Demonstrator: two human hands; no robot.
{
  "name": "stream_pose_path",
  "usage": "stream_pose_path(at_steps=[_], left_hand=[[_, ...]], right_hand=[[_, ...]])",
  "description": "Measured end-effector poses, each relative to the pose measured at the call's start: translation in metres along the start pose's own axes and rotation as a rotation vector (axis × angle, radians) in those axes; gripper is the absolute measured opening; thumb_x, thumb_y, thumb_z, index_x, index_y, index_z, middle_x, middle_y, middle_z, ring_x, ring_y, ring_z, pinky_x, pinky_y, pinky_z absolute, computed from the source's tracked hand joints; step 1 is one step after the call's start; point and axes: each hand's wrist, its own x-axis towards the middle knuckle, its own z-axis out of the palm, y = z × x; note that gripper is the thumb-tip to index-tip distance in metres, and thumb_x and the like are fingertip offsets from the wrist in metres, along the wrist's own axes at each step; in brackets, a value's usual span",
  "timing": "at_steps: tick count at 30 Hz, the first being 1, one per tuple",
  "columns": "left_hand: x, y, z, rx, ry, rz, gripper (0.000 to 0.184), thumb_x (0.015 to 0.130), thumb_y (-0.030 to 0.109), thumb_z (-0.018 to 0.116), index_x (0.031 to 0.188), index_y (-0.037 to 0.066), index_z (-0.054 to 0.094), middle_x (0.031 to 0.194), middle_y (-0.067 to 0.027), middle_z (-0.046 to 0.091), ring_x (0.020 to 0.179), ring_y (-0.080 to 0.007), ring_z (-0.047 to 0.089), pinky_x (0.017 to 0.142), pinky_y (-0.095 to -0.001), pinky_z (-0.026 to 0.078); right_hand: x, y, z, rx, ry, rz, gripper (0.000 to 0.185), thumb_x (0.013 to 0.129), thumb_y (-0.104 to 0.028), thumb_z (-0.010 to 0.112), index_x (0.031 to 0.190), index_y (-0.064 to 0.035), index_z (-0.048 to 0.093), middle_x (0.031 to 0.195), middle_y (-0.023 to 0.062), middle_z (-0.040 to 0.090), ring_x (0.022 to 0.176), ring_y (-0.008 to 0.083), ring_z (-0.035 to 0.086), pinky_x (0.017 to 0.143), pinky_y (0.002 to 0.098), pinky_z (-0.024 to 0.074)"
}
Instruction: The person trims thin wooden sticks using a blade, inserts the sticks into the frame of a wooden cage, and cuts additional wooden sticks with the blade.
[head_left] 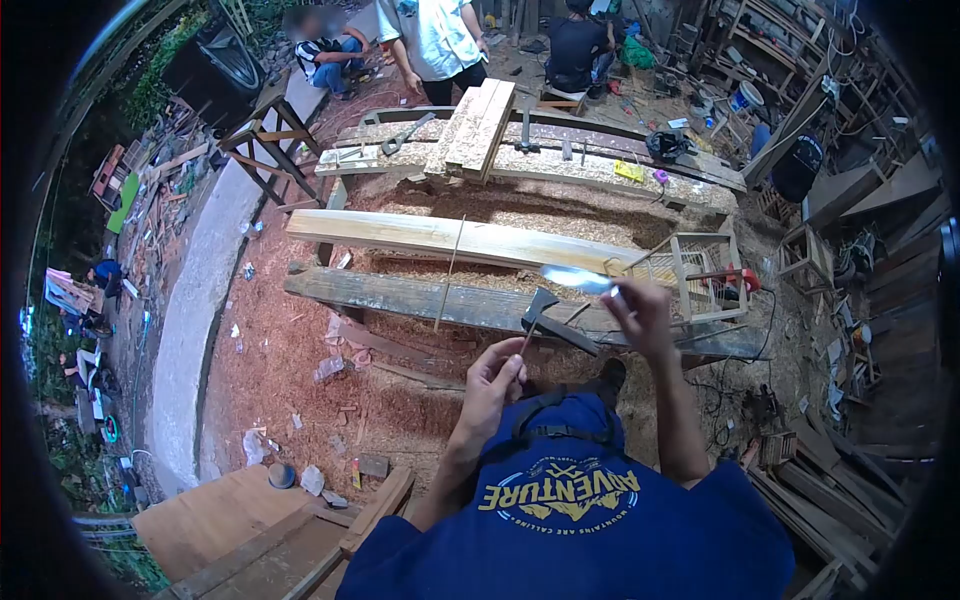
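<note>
My left hand (pixel 494 378) is closed, pinching a thin reddish pencil-like stick (pixel 527 340) that points up and away from me. My right hand (pixel 643 315) is closed on a knife (pixel 578 279), its bright blade pointing left and washed out by glare. The blade is apart from the stick. Just beyond the stick, a hatchet (pixel 541 308) with a dark head rests on the weathered beam (pixel 400 295). Behind it lies a pale planed board (pixel 390 232), with a thin wooden strip (pixel 450 270) across it.
A small wooden frame (pixel 708 275) stands on the beam's right end. Stacked planks (pixel 475 130) lie across a farther bench with tools. A person in a white shirt (pixel 440 40) stands behind it; others sit farther back. Wood shavings (pixel 270 350) cover the ground.
</note>
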Motion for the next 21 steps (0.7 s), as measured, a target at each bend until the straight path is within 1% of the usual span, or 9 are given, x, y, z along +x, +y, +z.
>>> stream_pose_path(at_steps=[5,6,11,13,16,17,18,19,21], left_hand=[[0.012,0.014,0.007,-0.158,-0.123,0.031,0.03,0.101,0.012,0.059,0.13,0.003,0.059,0.086,0.0,0.06,0.061,-0.0014,0.044,0.05,-0.0177,0.032],[0.011,0.016,0.009,-0.183,-0.132,0.012,0.03,0.102,0.012,0.058,0.13,0.003,0.058,0.086,-0.0003,0.059,0.06,-0.0015,0.043,0.05,-0.0176,0.032],[0.008,0.016,0.009,-0.292,-0.208,-0.034,0.032,0.101,0.014,0.059,0.13,0.002,0.058,0.096,-0.0002,0.064,0.071,-0.002,0.052,0.055,-0.016,0.036],[0.008,0.013,0.003,-0.305,-0.222,-0.096,0.032,0.1,0.013,0.06,0.13,0.003,0.058,0.086,0.0014,0.059,0.068,-0.0033,0.048,0.053,-0.018,0.035],[0.001,0.025,-0.004,-0.295,-0.204,-0.195,0.031,0.1,0.014,0.061,0.129,0.004,0.059,0.076,0.0027,0.051,0.064,-0.0045,0.044,0.051,-0.0196,0.034],[-0.003,0.027,-0.007,-0.269,-0.185,-0.188,0.03,0.1,0.014,0.06,0.128,0.005,0.059,0.077,0.0025,0.052,0.063,-0.0046,0.044,0.051,-0.0195,0.034],[-0.01,0.026,-0.01,-0.244,-0.165,-0.183,0.029,0.101,0.015,0.06,0.128,0.005,0.059,0.077,0.0023,0.052,0.063,-0.0047,0.044,0.05,-0.0194,0.033],[-0.017,0.024,-0.012,-0.219,-0.142,-0.18,0.028,0.101,0.015,0.059,0.128,0.006,0.059,0.077,0.002,0.052,0.062,-0.0049,0.044,0.05,-0.0193,0.033],[-0.01,0.02,-0.013,-0.198,-0.049,-0.12,0.028,0.102,0.011,0.058,0.128,0.005,0.06,0.079,-0.0011,0.057,0.061,-0.0043,0.044,0.05,-0.0206,0.031]], right_hand=[[-0.019,-0.034,0.048,0.041,-0.202,-0.293,0.026,0.08,-0.03,0.082,0.088,-0.0059,0.074,0.076,0.0103,0.071,0.066,0.0253,0.069,0.06,0.0355,0.0513],[-0.022,-0.039,0.053,0.057,-0.238,-0.257,0.03,0.078,-0.034,0.082,0.086,-0.0067,0.075,0.075,0.0104,0.07,0.067,0.0287,0.067,0.063,0.0372,0.05],[-0.005,-0.037,0.033,0.033,-0.292,-0.356,0.03,0.077,-0.034,0.083,0.084,-0.0057,0.074,0.073,0.0086,0.069,0.063,0.0262,0.065,0.06,0.0357,0.048],[-0.004,-0.037,0.03,0.015,-0.258,-0.443,0.03,0.077,-0.03,0.084,0.084,-0.0022,0.074,0.072,0.0088,0.068,0.058,0.0203,0.064,0.054,0.033,0.046],[-0.003,-0.013,0.02,0.014,-0.069,-0.22,0.021,0.077,-0.026,0.083,0.082,-0.0075,0.074,0.069,0.0089,0.067,0.059,0.0229,0.065,0.055,0.0348,0.0484],[-0.002,0.018,0.021,0.038,0.146,-0.061,0.019,0.08,-0.023,0.082,0.083,-0.0063,0.074,0.063,0.0082,0.063,0.053,0.0179,0.06,0.05,0.0339,0.0444],[0.003,0.031,-0.004,-0.135,0.125,0.109,0.02,0.084,-0.023,0.08,0.083,-0.0044,0.073,0.061,0.0074,0.06,0.051,0.0157,0.053,0.05,0.0336,0.0401],[0.005,0.033,-0.015,-0.195,0.205,0.133,0.019,0.087,-0.021,0.077,0.082,-0.0034,0.072,0.061,0.0077,0.058,0.051,0.0145,0.049,0.049,0.0337,0.0361],[0.002,0.026,-0.024,-0.161,0.207,0.109,0.019,0.089,-0.02,0.075,0.084,-0.0021,0.071,0.062,0.0079,0.059,0.051,0.0135,0.049,0.048,0.0338,0.036]])
